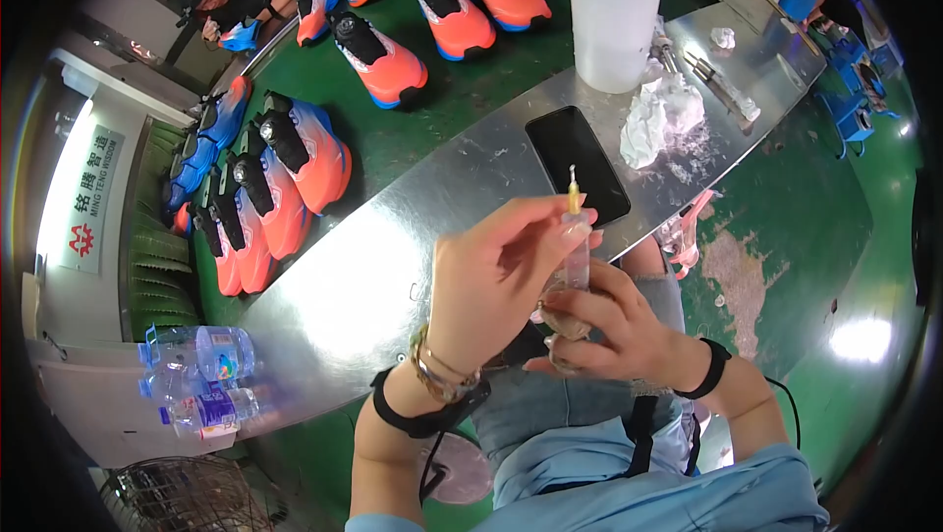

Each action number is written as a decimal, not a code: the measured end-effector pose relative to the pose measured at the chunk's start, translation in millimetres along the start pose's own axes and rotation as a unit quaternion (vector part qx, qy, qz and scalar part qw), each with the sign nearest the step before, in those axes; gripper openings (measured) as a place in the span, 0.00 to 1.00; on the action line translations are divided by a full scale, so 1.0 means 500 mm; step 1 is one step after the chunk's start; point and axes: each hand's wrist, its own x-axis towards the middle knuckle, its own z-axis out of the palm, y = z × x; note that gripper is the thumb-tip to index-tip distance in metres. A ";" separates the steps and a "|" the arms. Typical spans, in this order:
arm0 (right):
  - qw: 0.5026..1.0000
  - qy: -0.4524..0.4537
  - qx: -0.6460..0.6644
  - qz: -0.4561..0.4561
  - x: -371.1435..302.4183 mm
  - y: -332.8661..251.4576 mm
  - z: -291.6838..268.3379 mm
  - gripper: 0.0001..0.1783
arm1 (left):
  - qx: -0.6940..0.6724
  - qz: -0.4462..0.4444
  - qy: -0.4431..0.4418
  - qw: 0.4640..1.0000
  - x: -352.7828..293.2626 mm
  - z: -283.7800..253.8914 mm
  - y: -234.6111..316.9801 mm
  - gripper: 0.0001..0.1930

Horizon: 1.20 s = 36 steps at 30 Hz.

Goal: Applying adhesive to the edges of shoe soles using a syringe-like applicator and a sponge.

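Above my lap, close to the metal table, I hold a clear syringe upright between both hands. A yellow needle tip points up from its top. My left hand pinches the upper end, thumb and forefinger at the base of the tip. My right hand is wrapped round the lower barrel, with brownish finger covers or wrapping at its fingertips. The lower end of the syringe is partly hidden by the fingers. Just beyond lies a black phone.
Orange and blue running shoes stand on the green surface behind. A large white container, crumpled tissue and another syringe sit at the far right. Plastic bottles lie at the left. Another person works at back left.
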 end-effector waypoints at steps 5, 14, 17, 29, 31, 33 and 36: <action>0.972 -0.015 0.165 0.169 -0.009 0.026 -0.036 0.24 | 0.121 -0.024 0.019 0.992 0.029 -0.113 -0.060 0.12; 0.954 0.044 -0.049 0.292 -0.053 0.146 -0.123 0.43 | 0.436 0.058 0.561 0.701 -0.017 -0.770 -0.180 0.20; 0.909 0.107 0.050 0.401 -0.083 0.147 -0.110 0.42 | 0.613 -0.116 0.577 0.527 -0.059 -0.908 -0.210 0.36; 0.812 -0.039 -0.306 0.496 -0.138 0.139 -0.137 0.22 | 0.412 -0.204 0.408 0.789 -0.220 -1.263 -0.378 0.26; 0.839 0.000 -0.224 0.496 -0.128 0.121 -0.129 0.27 | 0.446 -0.209 0.452 0.744 -0.216 -1.249 -0.379 0.27; 0.855 0.042 -0.133 0.499 -0.113 0.109 -0.130 0.32 | 0.503 -0.150 0.471 0.709 -0.194 -1.183 -0.355 0.29; 0.856 0.145 0.077 0.490 -0.090 0.100 -0.139 0.39 | 0.589 -0.194 0.531 0.577 -0.142 -1.041 -0.257 0.32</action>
